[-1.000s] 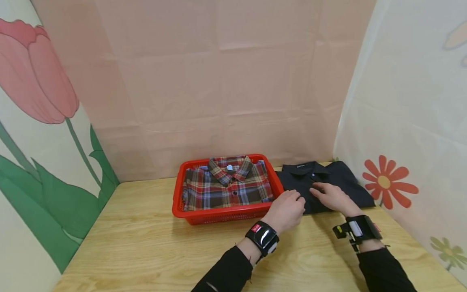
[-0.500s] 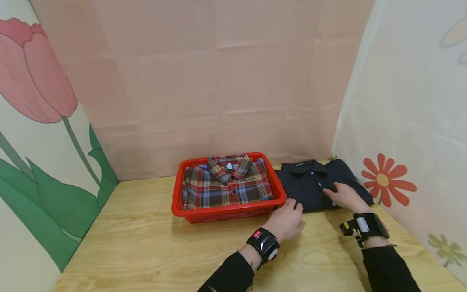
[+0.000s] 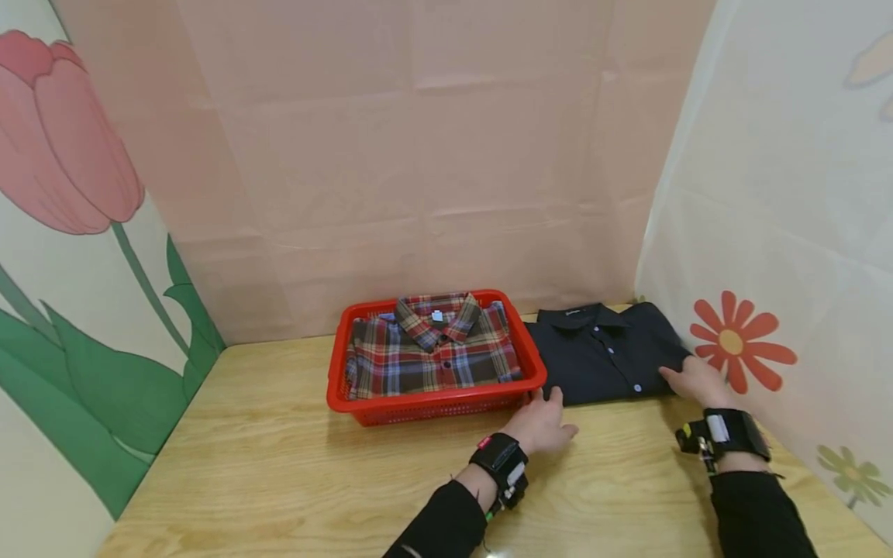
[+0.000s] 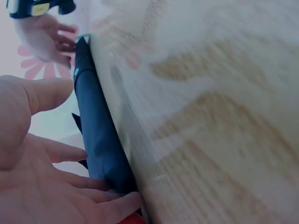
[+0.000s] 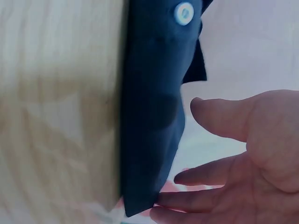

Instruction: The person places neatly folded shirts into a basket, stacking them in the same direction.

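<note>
A folded dark navy shirt (image 3: pixel 593 360), with a collar and pale buttons, lies flat to the right of the red basket (image 3: pixel 439 407). My left hand (image 3: pixel 540 422) is at the shirt's front left corner, beside the basket's front right corner. Its thumb and fingers are spread in the left wrist view, with fingertips by the folded edge; whether they touch the cloth is unclear. At the shirt's right end is my right hand (image 3: pixel 700 381). In the right wrist view its thumb stands apart from the extended fingers, which reach the end of the shirt (image 5: pixel 152 116).
In the basket lies a folded red plaid shirt (image 3: pixel 436 360). The wooden table (image 3: pixel 279 465) meets a pink sheet (image 3: pixel 418 194) at the back and a white flowered sheet (image 3: pixel 788 232) at the right.
My right hand has moved right across the navy shirt to its right end. My left hand has come slightly down and toward the basket's corner, its fingers spreading. The shirts stay in place.
</note>
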{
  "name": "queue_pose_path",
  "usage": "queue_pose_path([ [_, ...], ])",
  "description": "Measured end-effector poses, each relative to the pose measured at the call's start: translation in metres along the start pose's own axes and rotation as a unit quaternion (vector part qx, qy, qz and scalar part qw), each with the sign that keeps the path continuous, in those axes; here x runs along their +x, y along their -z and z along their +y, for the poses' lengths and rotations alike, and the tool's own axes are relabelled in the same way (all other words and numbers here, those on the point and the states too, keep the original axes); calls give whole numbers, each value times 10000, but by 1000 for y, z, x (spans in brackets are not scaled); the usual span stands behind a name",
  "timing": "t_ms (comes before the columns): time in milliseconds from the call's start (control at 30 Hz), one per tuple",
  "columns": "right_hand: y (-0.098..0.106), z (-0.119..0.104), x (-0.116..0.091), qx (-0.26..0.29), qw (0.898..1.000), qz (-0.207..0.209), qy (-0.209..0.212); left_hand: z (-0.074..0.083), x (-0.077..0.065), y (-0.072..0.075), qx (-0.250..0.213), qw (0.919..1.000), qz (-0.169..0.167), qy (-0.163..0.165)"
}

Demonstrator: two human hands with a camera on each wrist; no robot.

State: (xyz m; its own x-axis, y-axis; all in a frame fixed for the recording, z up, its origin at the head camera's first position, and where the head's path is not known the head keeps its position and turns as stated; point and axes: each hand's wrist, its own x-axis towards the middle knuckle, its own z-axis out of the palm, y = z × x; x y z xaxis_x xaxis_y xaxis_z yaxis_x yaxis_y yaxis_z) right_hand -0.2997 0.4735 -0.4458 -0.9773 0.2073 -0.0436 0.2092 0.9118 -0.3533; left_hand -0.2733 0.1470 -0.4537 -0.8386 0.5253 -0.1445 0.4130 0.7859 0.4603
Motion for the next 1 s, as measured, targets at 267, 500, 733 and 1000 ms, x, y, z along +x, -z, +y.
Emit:
queue_pose_path([
  [267,-4,11,7,-66,9996,-285,3,-10,-2,2,-250,9983,-498,176],
  [500,-9,15,11,-119,9987,-482,-107,-13,0,2,-398,9963,-731,208],
  [733,-12,16,15,-88,9994,-197,-285,-12,-1,5,-400,9957,-794,274],
  [1000,-25,18,22,572,9959,572,-414,-13,-2,4,-380,9956,-817,250],
])
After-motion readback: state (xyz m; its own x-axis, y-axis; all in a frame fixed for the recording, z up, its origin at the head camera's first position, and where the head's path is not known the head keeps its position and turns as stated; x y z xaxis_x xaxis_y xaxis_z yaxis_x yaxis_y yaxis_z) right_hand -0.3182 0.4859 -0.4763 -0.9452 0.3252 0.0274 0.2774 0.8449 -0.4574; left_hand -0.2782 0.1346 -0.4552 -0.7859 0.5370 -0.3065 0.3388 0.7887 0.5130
